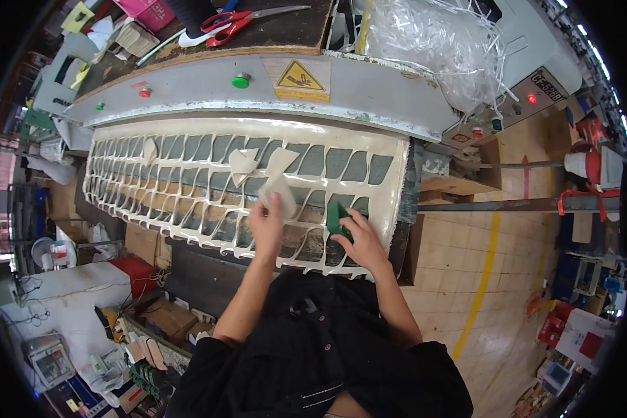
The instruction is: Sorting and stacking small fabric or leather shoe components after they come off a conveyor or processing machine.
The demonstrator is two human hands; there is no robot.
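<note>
A cream sheet [403, 167] full of rows of cut-out openings lies across the dark bed of a machine. My left hand [265, 226] is closed around a cream cut piece [277, 198], slightly blurred by motion. Just beyond it another cream piece [281, 162] rests on the sheet, apparently overlapping the held one. My right hand [362, 242] grips a green cutting die [336, 219] by its edge, over the near right part of the sheet. Farther left lie a pointed cream piece [243, 164] and a small one [150, 151].
Along the far side runs a grey machine beam [188, 87] with a green button [241, 81] and a warning label [301, 78]. Red-handled scissors [231, 28] lie on the shelf above. A bundle of clear plastic strips [435, 49] hangs at the right. Metal bars [508, 206] extend rightward.
</note>
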